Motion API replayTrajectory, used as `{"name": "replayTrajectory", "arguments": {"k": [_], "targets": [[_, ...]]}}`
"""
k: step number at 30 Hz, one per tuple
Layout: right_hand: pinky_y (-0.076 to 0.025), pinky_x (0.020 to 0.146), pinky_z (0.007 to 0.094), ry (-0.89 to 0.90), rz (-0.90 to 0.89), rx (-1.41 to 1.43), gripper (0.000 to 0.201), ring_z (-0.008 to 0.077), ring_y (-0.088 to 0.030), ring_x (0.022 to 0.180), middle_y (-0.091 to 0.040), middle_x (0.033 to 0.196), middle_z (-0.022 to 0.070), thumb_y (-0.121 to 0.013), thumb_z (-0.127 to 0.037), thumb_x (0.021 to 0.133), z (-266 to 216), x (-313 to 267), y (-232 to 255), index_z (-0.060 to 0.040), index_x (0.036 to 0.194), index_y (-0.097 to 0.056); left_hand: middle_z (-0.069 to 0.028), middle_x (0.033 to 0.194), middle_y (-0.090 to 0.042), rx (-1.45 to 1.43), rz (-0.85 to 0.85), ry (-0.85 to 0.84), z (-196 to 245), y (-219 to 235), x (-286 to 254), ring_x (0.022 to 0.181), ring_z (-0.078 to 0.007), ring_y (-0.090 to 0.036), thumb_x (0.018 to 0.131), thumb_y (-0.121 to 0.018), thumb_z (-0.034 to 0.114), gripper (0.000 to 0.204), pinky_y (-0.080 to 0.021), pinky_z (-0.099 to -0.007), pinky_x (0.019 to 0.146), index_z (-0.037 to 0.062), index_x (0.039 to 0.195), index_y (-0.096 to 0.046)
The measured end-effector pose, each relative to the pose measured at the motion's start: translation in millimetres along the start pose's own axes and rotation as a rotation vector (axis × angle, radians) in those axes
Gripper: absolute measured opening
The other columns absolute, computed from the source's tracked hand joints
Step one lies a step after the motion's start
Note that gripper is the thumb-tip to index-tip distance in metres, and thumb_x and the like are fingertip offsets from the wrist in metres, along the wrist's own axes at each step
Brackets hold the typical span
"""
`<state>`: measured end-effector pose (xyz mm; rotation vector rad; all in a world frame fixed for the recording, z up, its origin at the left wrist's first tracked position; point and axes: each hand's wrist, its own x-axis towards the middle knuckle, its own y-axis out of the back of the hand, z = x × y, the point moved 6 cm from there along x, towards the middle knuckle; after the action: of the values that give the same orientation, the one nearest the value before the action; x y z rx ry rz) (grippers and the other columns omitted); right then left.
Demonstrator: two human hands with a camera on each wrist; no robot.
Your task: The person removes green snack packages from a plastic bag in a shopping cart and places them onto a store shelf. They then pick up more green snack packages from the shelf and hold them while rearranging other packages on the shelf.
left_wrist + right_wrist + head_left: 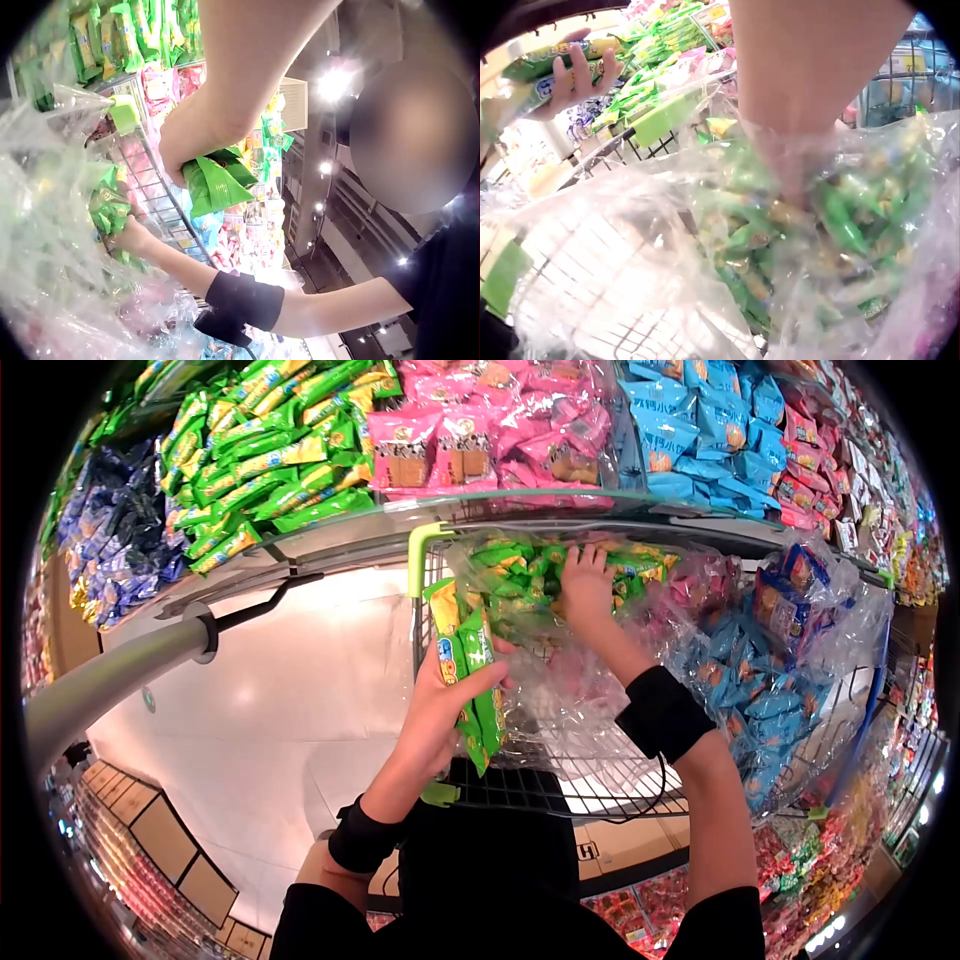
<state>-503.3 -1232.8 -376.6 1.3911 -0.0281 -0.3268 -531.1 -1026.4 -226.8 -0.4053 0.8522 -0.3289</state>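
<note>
My left hand [445, 695] grips long green-and-yellow snack packets [482, 705] upright at the cart's left side. In the right wrist view its fingers [577, 71] wrap round them, and the left wrist view shows their green ends [217, 184] sticking out past the palm. The right hand [588, 585] reaches down among green packets [505, 560] in a clear plastic bag [660, 180] at the cart's far side. Its fingers lie over the packets, and the plastic and packets partly hide them, so I cannot tell whether they pinch one.
The wire shopping cart [415, 622] also holds bagged blue packets [770, 710], pink packets [705, 585] and dark blue packets [790, 595]. Beyond its far rim, a shelf carries heaps of green [290, 450], pink [490, 435] and blue snacks [700, 430]. A grey pole [130, 670] stands at left.
</note>
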Motion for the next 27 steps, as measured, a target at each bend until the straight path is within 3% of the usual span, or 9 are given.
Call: {"name": "replayTrajectory", "arguments": {"k": [2, 7, 9, 13, 15, 16, 18, 22, 27], "targets": [[-0.048, 0.082, 0.0445, -0.052, 0.021, 0.076, 0.050, 0.0330, -0.049, 0.110, -0.050, 0.115, 0.0166, -0.065, -0.008, 0.073, 3.1, -9.7, 11.1, -0.0007, 0.119, -0.046, -0.0092, 0.106, -0.058, 0.021, -0.001, -0.035, 4.2, 1.2, -5.3, 0.079, -0.0148, -0.059, 0.083, -0.061, 0.003, 0.043, -0.051, -0.0288, 0.068, 0.0049, 0.122, -0.042], [-0.051, 0.079, 0.0420, -0.133, -0.122, 0.362, 0.058, 0.0291, -0.052, 0.108, -0.051, 0.116, 0.0182, -0.070, -0.013, 0.071, 32.6, -17.3, 40.7, 0.0027, 0.121, -0.043, -0.0102, 0.110, -0.058, 0.004, 0.005, -0.013, 1.6, 7.6, -10.0, 0.080, -0.0163, -0.060, 0.083, -0.061, 0.004, 0.048, -0.051, -0.0288, 0.068, 0.0050, 0.126, -0.040], [-0.051, 0.076, 0.0384, -0.022, 0.186, 0.484, 0.064, 0.0288, -0.057, 0.101, -0.055, 0.112, 0.0197, -0.072, -0.016, 0.071, 44.9, -33.9, 82.5, 0.0048, 0.122, -0.041, -0.0113, 0.116, -0.056, 0.001, -0.013, -0.013, -0.8, 5.5, -10.6, 0.086, -0.0188, -0.060, 0.082, -0.061, 0.003, 0.051, -0.051, -0.0286, 0.068, 0.0048, 0.128, -0.038], [-0.051, 0.072, 0.0339, 0.026, 0.281, 0.791, 0.053, 0.0251, -0.063, 0.090, -0.062, 0.102, 0.0178, -0.069, -0.015, 0.078, 69.5, -58.9, 145.3, 0.0050, 0.118, -0.042, -0.0137, 0.134, -0.045, -0.018, -0.130, -0.071, -9.2, -2.0, -2.8, 0.112, -0.0275, -0.054, 0.079, -0.063, 0.003, 0.061, -0.051, -0.0284, 0.068, 0.0056, 0.133, -0.034], [-0.050, 0.070, 0.0293, -0.168, 0.073, 1.557, 0.037, 0.0186, -0.065, 0.081, -0.066, 0.091, 0.0138, -0.063, -0.014, 0.085, 69.3, -69.5, 182.5, 0.0043, 0.113, -0.045, -0.0135, 0.136, -0.042, -0.068, -0.180, -0.076, -10.4, -10.3, -0.1, 0.117, -0.0293, -0.050, 0.078, -0.064, 0.003, 0.063, -0.051, -0.0282, 0.068, 0.0060, 0.134, -0.034], [-0.050, 0.070, 0.0293, -0.173, 0.073, 1.552, 0.037, 0.0186, -0.065, 0.081, -0.066, 0.091, 0.0138, -0.063, -0.014, 0.085, 69.4, -72.2, 194.5, 0.0043, 0.113, -0.045, -0.0133, 0.139, -0.039, -0.111, -0.231, -0.087, -8.6, -16.8, 0.7, 0.122, -0.0311, -0.046, 0.077, -0.065, 0.004, 0.066, -0.051, -0.0279, 0.068, 0.0065, 0.135, -0.033], [-0.050, 0.070, 0.0273, -0.163, -0.391, 1.794, 0.028, 0.0121, -0.063, 0.079, -0.066, 0.086, 0.0084, -0.058, -0.014, 0.089, 47.9, -79.6, 193.7, 0.0028, 0.108, -0.047, -0.0104, 0.142, -0.036, -0.209, -0.309, -0.023, -6.0, -28.2, 0.3, 0.130, -0.0279, -0.038, 0.077, -0.060, -0.008, 0.070, -0.051, -0.0299, 0.077, 0.0080, 0.138, -0.029], [-0.049, 0.069, 0.0284, -0.128, -0.408, 1.845, 0.026, 0.0121, -0.062, 0.078, -0.066, 0.085, 0.0089, -0.059, -0.017, 0.089, 14.4, -90.4, 182.6, 0.0012, 0.106, -0.050, -0.0105, 0.135, -0.042, -0.271, -0.425, 0.083, -10.4, -42.6, -6.4, 0.116, -0.0246, -0.050, 0.074, -0.065, -0.007, 0.072, -0.052, -0.0318, 0.077, 0.0063, 0.137, -0.031], [-0.046, 0.067, 0.0322, -0.082, -0.072, 1.456, 0.026, 0.0187, -0.062, 0.074, -0.063, 0.081, 0.0117, -0.063, -0.020, 0.086, 16.5, -92.6, 160.3, -0.0006, 0.101, -0.056, -0.0103, 0.128, -0.046, -0.149, -0.425, 0.155, -18.5, -41.1, -2.6, 0.102, -0.0191, -0.056, 0.072, -0.068, -0.006, 0.072, -0.051, -0.0316, 0.077, 0.0043, 0.135, -0.035]]}}
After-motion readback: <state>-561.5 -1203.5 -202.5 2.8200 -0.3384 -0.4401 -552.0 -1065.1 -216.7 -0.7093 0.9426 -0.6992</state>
